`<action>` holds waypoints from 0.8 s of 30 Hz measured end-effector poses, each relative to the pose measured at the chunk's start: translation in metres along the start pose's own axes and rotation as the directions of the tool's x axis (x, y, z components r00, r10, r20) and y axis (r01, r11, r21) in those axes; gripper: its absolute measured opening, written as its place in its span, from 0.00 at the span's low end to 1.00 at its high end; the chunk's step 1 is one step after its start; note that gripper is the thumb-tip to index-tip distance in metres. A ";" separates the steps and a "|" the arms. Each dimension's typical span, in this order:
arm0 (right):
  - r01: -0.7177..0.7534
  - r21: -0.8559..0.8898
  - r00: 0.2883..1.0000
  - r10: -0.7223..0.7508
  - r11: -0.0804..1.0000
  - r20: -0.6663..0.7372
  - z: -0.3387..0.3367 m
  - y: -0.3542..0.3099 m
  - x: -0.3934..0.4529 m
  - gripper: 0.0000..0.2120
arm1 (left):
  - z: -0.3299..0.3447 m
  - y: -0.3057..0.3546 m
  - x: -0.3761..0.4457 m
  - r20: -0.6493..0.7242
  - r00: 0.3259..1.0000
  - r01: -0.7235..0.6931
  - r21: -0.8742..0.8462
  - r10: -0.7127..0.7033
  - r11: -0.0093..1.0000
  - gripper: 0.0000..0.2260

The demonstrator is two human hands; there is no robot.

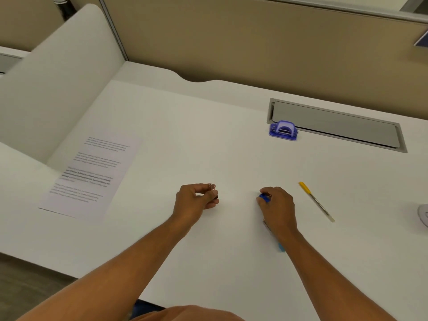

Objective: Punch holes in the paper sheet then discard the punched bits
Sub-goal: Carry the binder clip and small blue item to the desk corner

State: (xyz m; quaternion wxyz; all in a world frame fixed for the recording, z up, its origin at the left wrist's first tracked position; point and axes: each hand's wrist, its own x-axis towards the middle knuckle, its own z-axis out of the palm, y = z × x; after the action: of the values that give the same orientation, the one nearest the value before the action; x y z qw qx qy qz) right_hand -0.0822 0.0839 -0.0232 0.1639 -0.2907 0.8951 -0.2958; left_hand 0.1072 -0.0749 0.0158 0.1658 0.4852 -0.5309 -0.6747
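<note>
Hands rest low on our white worktop (208,140): our left hand (195,202) pinches a small binder clip (214,192), our right hand (276,205) curls round a small blue thing (265,197), with a pale blue pen (279,244) lying half hidden under that wrist. Right of it lies a yellow-capped pen (316,201); the printed paper sheet (91,174) lies flat at far left. Farther back, the purple hole punch (283,130) stands at the grey cable hatch (335,125), well apart from the sheet.

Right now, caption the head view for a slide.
Both hands hold small clips: left hand, right hand; paper sheet and hole punch untouched.
</note>
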 end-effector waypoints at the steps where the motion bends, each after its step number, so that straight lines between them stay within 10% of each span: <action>1: 0.007 0.021 1.000 -0.006 1.000 -0.017 0.006 -0.012 0.000 0.11 | -0.013 0.003 0.006 -0.002 1.000 -0.017 0.012 0.017 1.000 0.09; 14: 0.003 0.293 0.999 0.012 0.956 -0.051 0.148 -0.249 0.038 0.07 | -0.240 0.092 0.157 -0.112 0.969 -0.181 0.297 0.223 0.938 0.05; 24: 0.143 0.186 0.989 -0.135 0.972 -0.055 0.218 -0.354 0.170 0.10 | -0.287 0.150 0.286 -0.082 0.929 -0.281 0.476 0.360 0.833 0.07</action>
State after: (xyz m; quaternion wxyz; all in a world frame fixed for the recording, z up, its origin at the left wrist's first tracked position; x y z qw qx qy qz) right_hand 0.0369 -0.3474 0.0092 0.1510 -0.3297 0.8435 -0.3963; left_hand 0.1660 -0.5029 0.0200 0.2025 0.4692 -0.7323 -0.4501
